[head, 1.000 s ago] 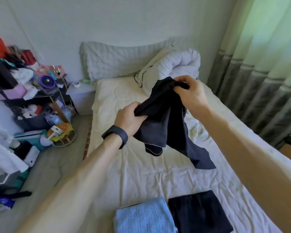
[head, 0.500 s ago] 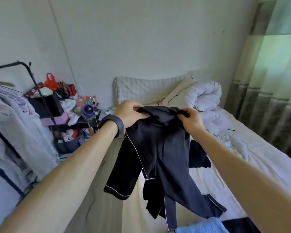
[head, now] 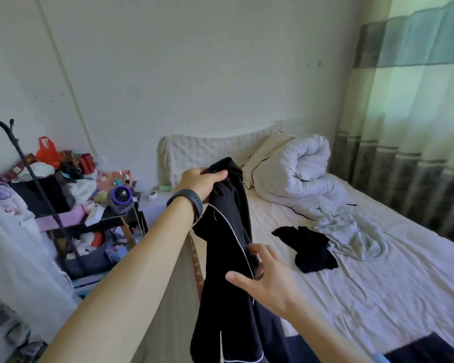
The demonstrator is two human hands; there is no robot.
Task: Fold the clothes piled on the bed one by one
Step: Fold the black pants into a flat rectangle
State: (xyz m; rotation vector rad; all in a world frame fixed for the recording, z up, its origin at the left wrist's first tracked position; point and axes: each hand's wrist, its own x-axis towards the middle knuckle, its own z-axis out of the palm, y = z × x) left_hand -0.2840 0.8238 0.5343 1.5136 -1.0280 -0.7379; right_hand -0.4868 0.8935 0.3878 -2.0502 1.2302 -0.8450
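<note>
A dark navy garment with thin white piping (head: 228,258) hangs in front of me over the bed's left edge. My left hand (head: 199,183), with a dark band on its wrist, grips the garment's top and holds it up. Lower down, my right hand (head: 262,281) has its fingers spread and touches the hanging cloth along the piping. On the sheet to the right lie a crumpled black garment (head: 309,248) and a pale grey one (head: 351,231).
The bed (head: 378,284) has a wrinkled cream sheet, a rolled white duvet (head: 296,169) and a pillow (head: 207,150) at its head. A cluttered shelf with a purple fan (head: 119,196) stands left. Curtains (head: 417,127) hang right. A folded dark garment (head: 430,349) lies at the bottom right.
My right hand let go of the garment's top and dropped down to its middle. The left hand alone now holds it up, and the garment hangs long and narrow.
</note>
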